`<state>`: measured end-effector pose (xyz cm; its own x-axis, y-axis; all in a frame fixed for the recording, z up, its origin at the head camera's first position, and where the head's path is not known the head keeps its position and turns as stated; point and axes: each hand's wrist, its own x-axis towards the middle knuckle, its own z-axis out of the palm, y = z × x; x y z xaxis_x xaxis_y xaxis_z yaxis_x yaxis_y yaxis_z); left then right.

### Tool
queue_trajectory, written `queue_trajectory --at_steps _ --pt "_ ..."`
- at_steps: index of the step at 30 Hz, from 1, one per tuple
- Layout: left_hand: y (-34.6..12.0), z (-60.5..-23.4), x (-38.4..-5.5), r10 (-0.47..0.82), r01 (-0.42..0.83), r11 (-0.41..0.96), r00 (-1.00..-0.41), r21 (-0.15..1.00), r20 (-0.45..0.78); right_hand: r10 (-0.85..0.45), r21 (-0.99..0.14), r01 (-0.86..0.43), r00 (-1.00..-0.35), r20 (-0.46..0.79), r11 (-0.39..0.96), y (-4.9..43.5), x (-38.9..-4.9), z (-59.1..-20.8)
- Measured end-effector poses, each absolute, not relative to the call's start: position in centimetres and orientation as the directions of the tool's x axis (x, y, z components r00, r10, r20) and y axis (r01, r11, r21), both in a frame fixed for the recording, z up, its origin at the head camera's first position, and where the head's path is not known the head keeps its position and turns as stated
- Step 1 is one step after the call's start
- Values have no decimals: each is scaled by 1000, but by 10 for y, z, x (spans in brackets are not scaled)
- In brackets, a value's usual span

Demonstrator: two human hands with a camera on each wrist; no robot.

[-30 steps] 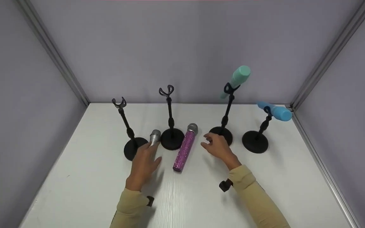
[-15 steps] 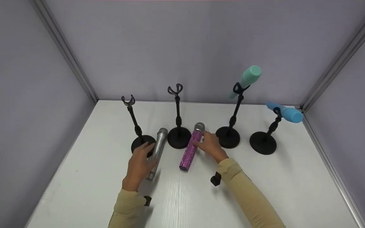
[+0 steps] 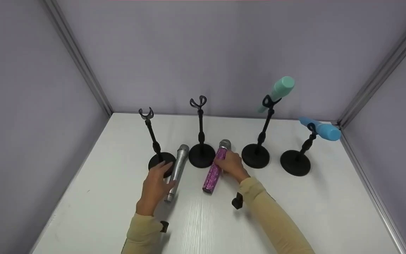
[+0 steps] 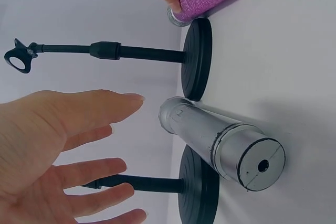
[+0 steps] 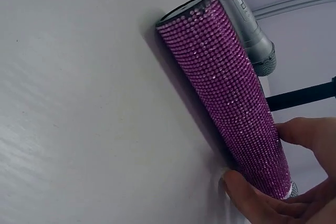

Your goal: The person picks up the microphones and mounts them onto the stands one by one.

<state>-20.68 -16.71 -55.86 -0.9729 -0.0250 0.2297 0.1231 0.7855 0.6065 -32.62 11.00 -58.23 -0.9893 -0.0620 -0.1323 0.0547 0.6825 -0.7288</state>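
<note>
A purple, rhinestone-covered microphone with a silver mesh head lies on the white table. My right hand pinches it near its head, with thumb and fingers on opposite sides of the body. To its left lies a silver microphone, its flat end facing the left wrist camera. My left hand hovers beside this silver microphone, fingers extended and apart from it in the left wrist view. Behind stand two black microphone stands with bare clips, the left stand and the middle stand.
On the right, a taller black stand bears a mint-green microphone. A shorter stand beside it carries a blue microphone. Grey panels enclose the white table at the back and sides.
My right hand has moved left from beside the taller stand and taken hold of the purple microphone. My left hand has drawn back from the silver microphone, uncovering it. The head view has shifted slightly.
</note>
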Motion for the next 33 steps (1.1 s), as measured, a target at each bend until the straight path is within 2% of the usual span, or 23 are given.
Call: queue_trajectory --at_steps 18,23,25,33 --pt "-164 -556 -217 -13 126 760 -978 637 209 -152 -533 31 -944 -295 845 147 -328 -554" --pt "-156 -554 -222 10 150 759 -976 634 219 -114 -377 -18 -966 -234 926 149 -334 -564" --pt "-152 -553 -224 34 177 758 -972 628 233 -102 -350 -27 -975 -198 936 150 -334 -569" --pt "-139 -549 -237 114 255 727 -960 638 254 -151 -355 -87 -976 -158 931 159 -329 -564"
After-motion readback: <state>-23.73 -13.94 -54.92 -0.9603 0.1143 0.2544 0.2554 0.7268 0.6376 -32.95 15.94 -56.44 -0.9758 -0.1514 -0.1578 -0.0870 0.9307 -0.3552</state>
